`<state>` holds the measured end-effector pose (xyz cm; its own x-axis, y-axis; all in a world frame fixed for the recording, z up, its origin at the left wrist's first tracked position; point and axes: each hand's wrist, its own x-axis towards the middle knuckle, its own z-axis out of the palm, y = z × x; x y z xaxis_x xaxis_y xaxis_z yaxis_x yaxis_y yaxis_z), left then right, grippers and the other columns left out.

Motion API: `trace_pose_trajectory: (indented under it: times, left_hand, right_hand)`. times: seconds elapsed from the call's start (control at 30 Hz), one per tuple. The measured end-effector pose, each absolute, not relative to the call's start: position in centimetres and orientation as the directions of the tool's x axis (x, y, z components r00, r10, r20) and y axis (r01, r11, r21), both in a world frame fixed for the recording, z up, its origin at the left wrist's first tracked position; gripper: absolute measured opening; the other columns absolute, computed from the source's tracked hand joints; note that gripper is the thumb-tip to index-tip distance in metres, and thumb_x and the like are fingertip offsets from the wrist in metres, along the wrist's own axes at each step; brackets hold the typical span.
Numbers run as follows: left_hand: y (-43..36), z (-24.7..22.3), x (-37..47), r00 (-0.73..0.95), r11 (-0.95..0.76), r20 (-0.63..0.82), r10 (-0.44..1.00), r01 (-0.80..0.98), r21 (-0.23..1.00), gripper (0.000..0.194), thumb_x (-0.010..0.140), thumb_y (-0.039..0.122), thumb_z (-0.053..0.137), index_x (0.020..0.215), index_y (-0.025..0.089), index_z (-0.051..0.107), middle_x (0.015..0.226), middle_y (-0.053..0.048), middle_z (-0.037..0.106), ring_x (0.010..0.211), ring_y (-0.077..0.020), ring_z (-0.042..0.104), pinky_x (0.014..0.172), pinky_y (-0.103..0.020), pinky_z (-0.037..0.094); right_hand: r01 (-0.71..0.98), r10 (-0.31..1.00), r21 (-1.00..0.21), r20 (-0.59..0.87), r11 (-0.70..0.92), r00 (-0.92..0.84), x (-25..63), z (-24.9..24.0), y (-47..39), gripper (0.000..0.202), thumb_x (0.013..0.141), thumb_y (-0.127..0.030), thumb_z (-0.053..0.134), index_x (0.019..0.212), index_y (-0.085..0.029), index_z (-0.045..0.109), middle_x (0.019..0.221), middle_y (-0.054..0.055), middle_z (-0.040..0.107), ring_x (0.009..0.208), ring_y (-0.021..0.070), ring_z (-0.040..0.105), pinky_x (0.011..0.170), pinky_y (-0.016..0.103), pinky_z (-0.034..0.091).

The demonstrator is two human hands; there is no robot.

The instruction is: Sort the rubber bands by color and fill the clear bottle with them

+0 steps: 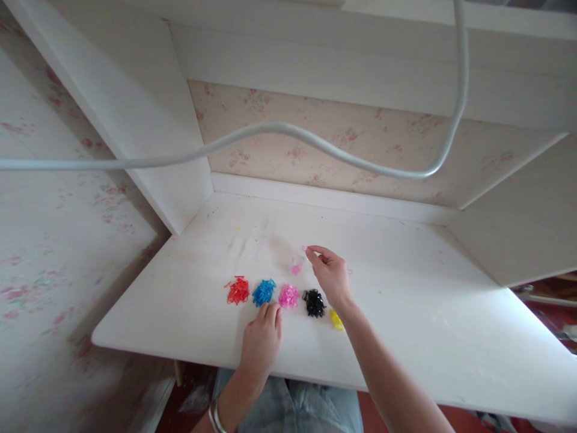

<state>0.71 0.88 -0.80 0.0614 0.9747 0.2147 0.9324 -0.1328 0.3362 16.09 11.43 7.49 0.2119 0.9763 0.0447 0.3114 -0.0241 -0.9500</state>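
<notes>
My right hand (329,270) is raised over the desk, its thumb and forefinger pinching a small pink rubber band (304,248). Just left of it stands a small clear container (297,262) with some pink in its bottom. At the near edge of the pink rubber band pile (289,296) rests my left hand (264,334), fingers curled together; what they grip, if anything, is hidden. A blue pile (264,291) and a red pile (238,290) lie to the left. On the right are a black pile (314,303) and a yellow pile (336,320), partly covered by my right forearm.
The white desk (180,300) has a side panel at left and a back ledge (315,197). A white cable (279,127) crosses in front of the view, above the piles. One loose pink band (350,272) lies right of my right hand.
</notes>
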Motion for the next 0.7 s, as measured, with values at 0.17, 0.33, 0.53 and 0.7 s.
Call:
trace_pose_trajectory:
  times: [0.17, 0.33, 0.53, 0.7]
  left_hand:
    - [0.9, -0.9, 0.6, 0.063, -0.143, 0.223, 0.973, 0.920, 0.366, 0.021, 0.094, 0.022, 0.037, 0.095, 0.022, 0.058, 0.087, -0.004, 0.063, 0.071, -0.0142, 0.064, 0.053, -0.022, 0.044]
    - [0.8, -0.8, 0.4, 0.052, -0.169, 0.255, 0.965, 0.871, 0.462, 0.020, 0.095, 0.022, 0.037, 0.094, 0.022, 0.058, 0.086, -0.004, 0.062, 0.075, -0.0138, 0.064, 0.060, -0.021, 0.047]
    - [0.7, -0.9, 0.2, 0.047, -0.184, 0.258, 0.965, 0.821, 0.541, 0.020, 0.096, 0.026, 0.038, 0.093, 0.021, 0.057, 0.086, -0.003, 0.061, 0.076, -0.0151, 0.062, 0.063, -0.024, 0.048]
    - [0.8, -1.2, 0.3, 0.043, -0.208, 0.298, 0.953, 0.812, 0.546, 0.019, 0.095, 0.028, 0.040, 0.095, 0.020, 0.057, 0.086, -0.004, 0.062, 0.078, -0.0160, 0.064, 0.066, -0.025, 0.049]
  right_hand:
    - [0.315, 0.977, -0.948, 0.037, -0.033, 0.212, 16.4, 7.6, 11.2, 0.053, 0.077, -0.058, 0.056, 0.101, -0.014, 0.070, 0.050, -0.005, 0.042, 0.047, 0.0085, 0.036, 0.043, 0.020, 0.026]
    - [0.288, 0.974, -0.957, 0.023, -0.043, 0.224, 17.1, 7.7, 9.7, 0.049, 0.079, -0.057, 0.055, 0.101, -0.016, 0.070, 0.050, -0.006, 0.042, 0.046, 0.0085, 0.035, 0.043, 0.020, 0.026]
    - [0.436, 0.993, -0.896, -0.033, -0.081, 0.117, 17.5, 4.1, 5.6, 0.039, 0.084, -0.050, 0.051, 0.096, -0.019, 0.070, 0.054, -0.003, 0.053, 0.048, 0.0097, 0.045, 0.045, 0.020, 0.031]
    - [0.590, 0.998, -0.805, -0.035, -0.064, 0.061, 16.7, 0.9, 2.2, 0.033, 0.088, -0.042, 0.047, 0.097, -0.022, 0.071, 0.061, -0.001, 0.064, 0.052, 0.0115, 0.054, 0.050, 0.020, 0.037]
